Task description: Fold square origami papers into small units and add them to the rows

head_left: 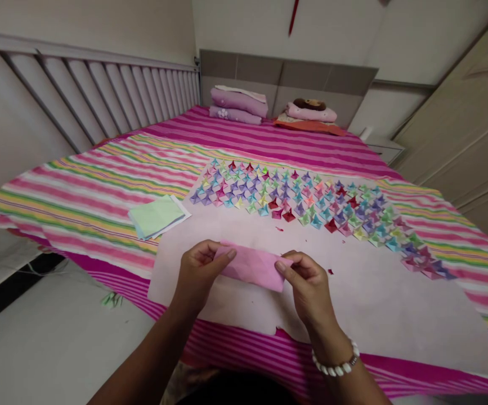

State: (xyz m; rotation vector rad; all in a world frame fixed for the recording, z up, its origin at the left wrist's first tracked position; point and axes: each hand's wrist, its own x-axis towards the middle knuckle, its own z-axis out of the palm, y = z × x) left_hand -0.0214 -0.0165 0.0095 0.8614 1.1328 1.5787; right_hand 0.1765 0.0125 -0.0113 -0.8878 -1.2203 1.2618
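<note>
A pink sheet of paper [252, 266], folded into a long strip, is held up between my two hands. My left hand [200, 270] pinches its left end, thumb on top. At the right end my right hand [309, 284] grips it between thumb and fingers; a white beaded bracelet [336, 368] circles that wrist. Beneath the strip lies a large pale sheet [379, 298] spread on the bed. Rows of small folded paper pieces [298, 197] in many colours stand along the far part of this sheet.
To the left, a stack of green, blue and white paper squares [159, 215] overlaps the pale sheet's edge. Small red scraps [280, 229] lie on the sheet. The striped bed [100, 191] has folded bedding [239, 104] by the headboard [256, 73]. A white railing [112, 93] runs along the left.
</note>
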